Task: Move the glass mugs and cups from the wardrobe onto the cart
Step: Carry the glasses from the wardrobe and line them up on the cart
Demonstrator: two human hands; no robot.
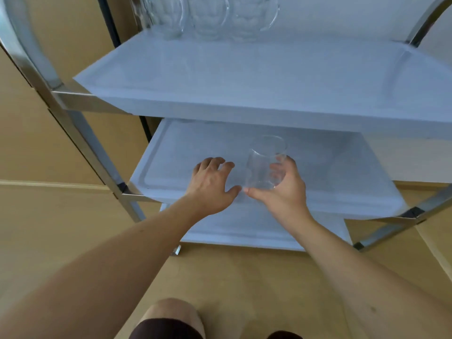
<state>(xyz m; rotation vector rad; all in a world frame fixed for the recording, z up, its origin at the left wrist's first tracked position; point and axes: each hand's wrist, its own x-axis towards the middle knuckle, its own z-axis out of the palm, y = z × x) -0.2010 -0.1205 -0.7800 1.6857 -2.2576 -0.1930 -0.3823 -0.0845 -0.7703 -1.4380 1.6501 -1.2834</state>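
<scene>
A clear glass cup [265, 157] is over the front of the cart's middle shelf [342, 172]. My right hand [281, 192] grips it from below and the side, fingers curled round its lower part. My left hand [210, 184] is just left of the cup, fingers spread over the same shelf and holding nothing; its thumb nearly meets the right thumb. Three dimpled glass mugs [208, 15] with handles stand in a row at the back of the top shelf [244, 77].
The cart has a shiny metal frame [80, 133] with white tray shelves, and a bottom shelf [244, 231] below the hands. Tan floor [244, 277] surrounds it. My knees show at the bottom edge.
</scene>
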